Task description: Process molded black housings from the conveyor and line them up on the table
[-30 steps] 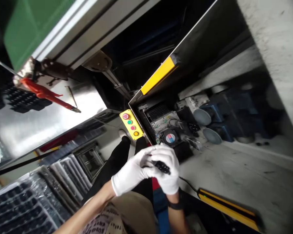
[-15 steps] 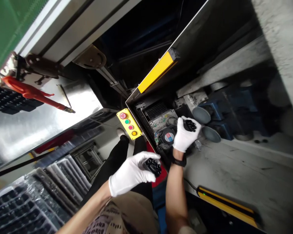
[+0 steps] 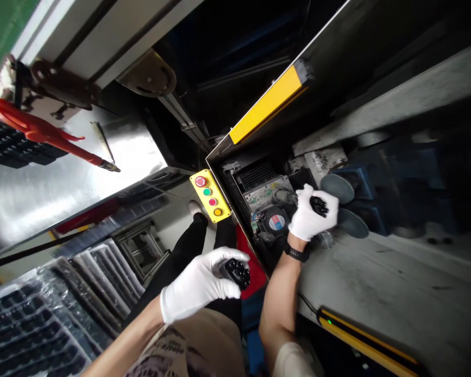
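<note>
My left hand (image 3: 198,283) curls thumb and fingers around a black part (image 3: 237,273); my right hand (image 3: 306,221) closes on another black piece (image 3: 320,207). Ahead of the left sits a yellow button panel (image 3: 212,197), farther left a shiny metal table (image 3: 129,141).

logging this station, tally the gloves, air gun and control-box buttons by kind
white gloves: 2
orange-red air gun: 1
red emergency-stop button: 1
plain red button: 1
green button: 1
yellow button: 1
total: 7
</note>
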Demonstrator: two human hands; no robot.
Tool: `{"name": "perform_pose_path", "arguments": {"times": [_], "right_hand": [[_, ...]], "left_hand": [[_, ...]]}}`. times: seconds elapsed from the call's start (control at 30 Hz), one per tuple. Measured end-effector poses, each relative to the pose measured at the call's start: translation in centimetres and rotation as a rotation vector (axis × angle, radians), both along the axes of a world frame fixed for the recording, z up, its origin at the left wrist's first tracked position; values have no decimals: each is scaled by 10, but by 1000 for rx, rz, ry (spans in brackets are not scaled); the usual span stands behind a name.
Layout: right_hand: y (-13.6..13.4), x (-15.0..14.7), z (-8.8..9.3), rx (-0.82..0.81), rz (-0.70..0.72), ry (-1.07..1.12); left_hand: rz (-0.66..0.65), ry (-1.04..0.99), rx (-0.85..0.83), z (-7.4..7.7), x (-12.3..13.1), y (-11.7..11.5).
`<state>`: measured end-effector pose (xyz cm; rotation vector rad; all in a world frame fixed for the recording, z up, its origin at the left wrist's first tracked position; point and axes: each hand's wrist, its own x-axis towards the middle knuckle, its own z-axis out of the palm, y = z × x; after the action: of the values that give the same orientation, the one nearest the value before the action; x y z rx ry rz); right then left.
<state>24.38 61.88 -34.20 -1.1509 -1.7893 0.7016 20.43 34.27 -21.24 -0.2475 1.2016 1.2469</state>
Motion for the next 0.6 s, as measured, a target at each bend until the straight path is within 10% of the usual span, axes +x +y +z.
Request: {"name": "perform_pose_path", "arguments": {"times": [0.6], "right_hand": [[0, -5, 23, -22, -62, -324]], "left_hand": [[90, 53, 102, -13, -4, -5]]}}
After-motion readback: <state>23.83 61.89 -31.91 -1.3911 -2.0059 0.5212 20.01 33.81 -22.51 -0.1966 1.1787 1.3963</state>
